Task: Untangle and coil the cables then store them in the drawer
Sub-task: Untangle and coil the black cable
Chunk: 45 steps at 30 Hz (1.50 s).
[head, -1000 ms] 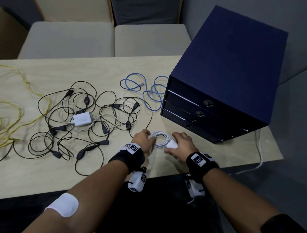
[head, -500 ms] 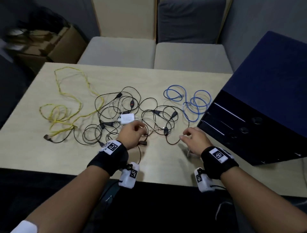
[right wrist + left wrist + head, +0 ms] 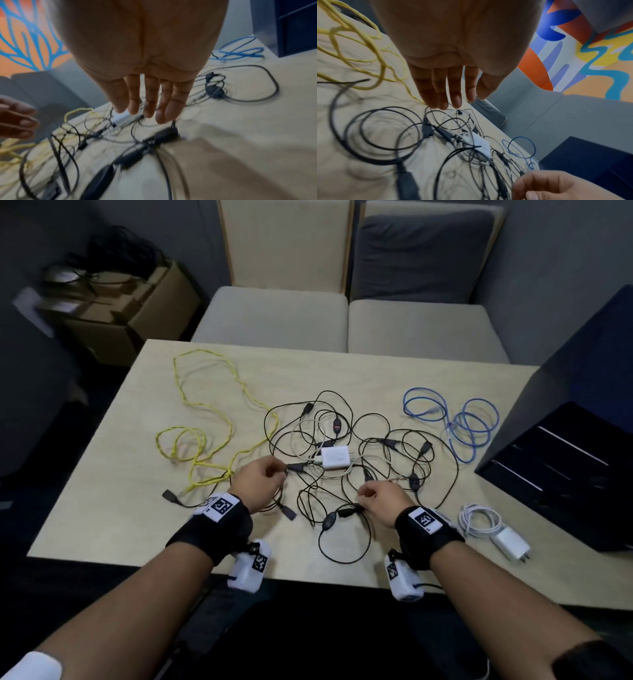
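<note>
On the table (image 3: 342, 371), a tangle (image 3: 367, 474) of thin black cables fills the middle of the head view, with a white charger (image 3: 335, 457) lying among its loops. The left hand (image 3: 260, 486) hangs over the tangle's left edge and the right hand (image 3: 383, 501) over its lower right. In both wrist views the fingers (image 3: 443, 92) point down, straight and relaxed, and hold nothing. Whether any fingertip touches a wire cannot be told, as both wrist views are blurred near the table. From the head view the knuckles hide the fingertips of each hand. A yellow cable (image 3: 205, 405) sprawls at the left of the table, its near end crossing the black loops beside the left hand. A blue cable (image 3: 459, 429) lies loose at the upper right, apart from the tangle. A white coil (image 3: 478, 518) with its adaptor (image 3: 510, 543) sits at the lower right, just beside the dark blue drawer unit (image 3: 561, 446). The unit is cut off by the right edge, and its dark fronts are hard to tell apart. Beyond the table stand two pale seats (image 3: 274, 316) and, at the upper left, a blurred cardboard box (image 3: 137, 313).
</note>
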Motion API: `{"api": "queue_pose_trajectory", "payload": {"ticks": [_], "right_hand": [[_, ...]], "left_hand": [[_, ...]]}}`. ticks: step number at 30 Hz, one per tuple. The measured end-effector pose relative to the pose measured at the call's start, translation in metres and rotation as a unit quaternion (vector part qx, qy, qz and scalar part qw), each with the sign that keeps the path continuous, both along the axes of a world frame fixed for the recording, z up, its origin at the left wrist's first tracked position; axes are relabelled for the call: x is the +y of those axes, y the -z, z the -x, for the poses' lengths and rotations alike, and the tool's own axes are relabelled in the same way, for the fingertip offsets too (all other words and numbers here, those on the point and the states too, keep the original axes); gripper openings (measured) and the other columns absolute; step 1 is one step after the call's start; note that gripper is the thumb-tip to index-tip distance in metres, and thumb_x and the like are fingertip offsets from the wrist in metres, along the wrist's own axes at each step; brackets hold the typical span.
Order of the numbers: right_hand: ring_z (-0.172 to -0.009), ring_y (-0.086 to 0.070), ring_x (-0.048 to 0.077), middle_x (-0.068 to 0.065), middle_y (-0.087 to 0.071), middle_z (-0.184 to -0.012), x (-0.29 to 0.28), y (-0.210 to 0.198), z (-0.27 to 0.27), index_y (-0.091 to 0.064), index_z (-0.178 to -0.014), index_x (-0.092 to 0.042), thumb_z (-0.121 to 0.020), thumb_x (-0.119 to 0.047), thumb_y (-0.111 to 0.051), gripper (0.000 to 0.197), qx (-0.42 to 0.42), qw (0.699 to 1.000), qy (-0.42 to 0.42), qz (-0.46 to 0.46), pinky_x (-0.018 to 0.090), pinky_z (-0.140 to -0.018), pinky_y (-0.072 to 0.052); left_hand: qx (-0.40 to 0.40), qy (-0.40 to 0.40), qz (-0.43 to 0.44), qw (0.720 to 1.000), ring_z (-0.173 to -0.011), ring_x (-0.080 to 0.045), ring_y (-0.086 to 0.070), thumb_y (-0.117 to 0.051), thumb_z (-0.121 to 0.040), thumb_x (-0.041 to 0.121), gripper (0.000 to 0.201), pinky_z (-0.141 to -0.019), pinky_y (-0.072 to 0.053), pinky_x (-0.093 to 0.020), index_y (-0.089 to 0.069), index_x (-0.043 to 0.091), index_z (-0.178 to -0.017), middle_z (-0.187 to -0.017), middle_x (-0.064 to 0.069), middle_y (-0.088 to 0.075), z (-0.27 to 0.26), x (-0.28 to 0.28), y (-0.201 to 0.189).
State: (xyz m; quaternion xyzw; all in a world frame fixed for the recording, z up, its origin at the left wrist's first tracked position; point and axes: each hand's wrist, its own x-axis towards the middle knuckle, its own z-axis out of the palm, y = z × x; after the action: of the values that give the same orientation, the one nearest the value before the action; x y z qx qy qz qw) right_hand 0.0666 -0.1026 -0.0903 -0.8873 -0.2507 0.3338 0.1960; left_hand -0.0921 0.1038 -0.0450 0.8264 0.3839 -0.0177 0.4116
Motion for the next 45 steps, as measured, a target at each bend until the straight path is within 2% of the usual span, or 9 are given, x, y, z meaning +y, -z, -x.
{"api": "queue_pose_trajectory", "payload": {"ticks": [5, 10, 15, 21, 24, 28, 36, 39, 45], "right_hand": [[-0.115, -0.049, 0.03, 0.007, -0.045, -0.13, 0.008, 0.023, 0.022, -0.052, -0.123, -0.02, -0.088, -0.01, -0.055, 0.036, -0.062, 0.99, 0.005, 0.126, 0.039, -0.094, -0.047], [-0.112, -0.051, 0.03, 0.008, -0.051, -0.121, 0.005, 0.026, 0.033, -0.053, -0.114, -0.017, -0.089, -0.022, -0.06, 0.027, -0.103, 0.98, -0.027, 0.165, 0.037, -0.091, -0.047], [-0.075, -0.052, 0.022, 0.003, -0.056, -0.077, 0.001, -0.032, 0.014, -0.048, -0.075, -0.019, -0.088, -0.028, -0.064, 0.022, -0.067, 0.997, 0.016, -0.025, 0.031, -0.065, -0.041], [-0.048, -0.051, 0.02, 0.007, -0.051, -0.06, 0.004, -0.146, 0.005, -0.044, -0.079, -0.008, -0.094, -0.004, -0.055, 0.02, 0.042, 0.93, 0.082, -0.357, 0.027, -0.051, -0.043], [-0.046, -0.051, 0.017, -0.001, -0.05, -0.064, 0.0, -0.182, -0.005, -0.043, -0.08, -0.012, -0.095, -0.002, -0.052, 0.02, 0.078, 0.881, 0.089, -0.459, 0.024, -0.047, -0.042], [-0.051, -0.053, 0.019, -0.001, -0.053, -0.066, -0.003, -0.205, -0.026, -0.045, -0.083, -0.015, -0.09, -0.014, -0.052, 0.011, 0.118, 0.824, 0.105, -0.544, 0.03, -0.051, -0.046], [-0.094, -0.06, 0.015, -0.002, -0.067, -0.101, -0.004, -0.169, -0.05, -0.051, -0.083, -0.017, -0.099, -0.015, -0.05, 0.016, 0.087, 0.913, 0.061, -0.394, 0.034, -0.087, -0.047], [-0.098, -0.064, 0.02, 0.001, -0.07, -0.106, 0.012, -0.168, -0.035, -0.046, -0.089, -0.011, -0.099, -0.02, -0.046, 0.013, 0.198, 0.87, 0.044, -0.449, 0.026, -0.081, -0.045], [-0.052, -0.052, 0.022, 0.005, -0.052, -0.079, 0.012, -0.195, -0.055, -0.041, -0.084, -0.012, -0.101, -0.017, -0.039, 0.017, 0.343, 0.755, 0.155, -0.537, 0.034, -0.051, -0.05]], "left_hand": [[0.01, 0.071, 0.016, 0.997, -0.09, -0.016, -0.059, -0.057, -0.091, 0.019, 0.014, -0.073, -0.038, -0.022, -0.064, 0.019, -0.104, -0.092, 0.003, -0.064, 0.01, 0.005, -0.001], [-0.009, 0.117, 0.026, 0.993, -0.087, -0.015, -0.059, -0.057, -0.091, 0.018, 0.013, -0.064, -0.037, -0.012, -0.063, 0.02, -0.103, -0.092, 0.002, -0.064, 0.007, 0.003, -0.006], [-0.074, 0.133, 0.061, 0.986, -0.09, -0.013, -0.06, -0.063, -0.087, 0.017, 0.019, -0.081, -0.047, -0.021, -0.06, 0.026, -0.104, -0.099, 0.004, -0.065, -0.005, -0.006, -0.012], [-0.156, 0.213, 0.145, 0.954, -0.119, -0.01, -0.051, -0.073, -0.078, 0.037, 0.066, -0.1, -0.044, -0.033, -0.042, 0.034, -0.136, -0.129, 0.005, -0.054, -0.045, -0.032, -0.031], [-0.185, 0.219, 0.173, 0.942, -0.108, -0.009, -0.057, -0.068, -0.077, 0.04, 0.054, -0.093, -0.048, -0.031, -0.044, 0.046, -0.125, -0.115, 0.008, -0.059, -0.062, -0.047, -0.043], [-0.266, 0.204, 0.199, 0.921, -0.061, -0.012, -0.049, -0.048, -0.092, 0.027, 0.015, -0.061, -0.041, -0.029, -0.062, 0.023, -0.092, -0.066, 0.0, -0.052, -0.084, -0.062, -0.08], [-0.457, 0.104, 0.3, 0.831, -0.06, -0.016, -0.047, -0.044, -0.087, 0.02, 0.018, -0.059, -0.042, -0.026, -0.054, 0.013, -0.074, -0.062, -0.003, -0.045, -0.119, -0.055, -0.177], [-0.441, 0.129, 0.288, 0.84, -0.071, -0.016, -0.052, -0.043, -0.089, 0.023, 0.019, -0.063, -0.044, -0.026, -0.05, 0.012, -0.077, -0.065, 0.002, -0.051, -0.128, -0.062, -0.181], [-0.412, 0.064, 0.226, 0.881, -0.073, -0.014, -0.055, -0.045, -0.086, 0.023, 0.017, -0.069, -0.049, -0.026, -0.052, 0.011, -0.075, -0.067, 0.004, -0.057, -0.119, -0.041, -0.161]]}}
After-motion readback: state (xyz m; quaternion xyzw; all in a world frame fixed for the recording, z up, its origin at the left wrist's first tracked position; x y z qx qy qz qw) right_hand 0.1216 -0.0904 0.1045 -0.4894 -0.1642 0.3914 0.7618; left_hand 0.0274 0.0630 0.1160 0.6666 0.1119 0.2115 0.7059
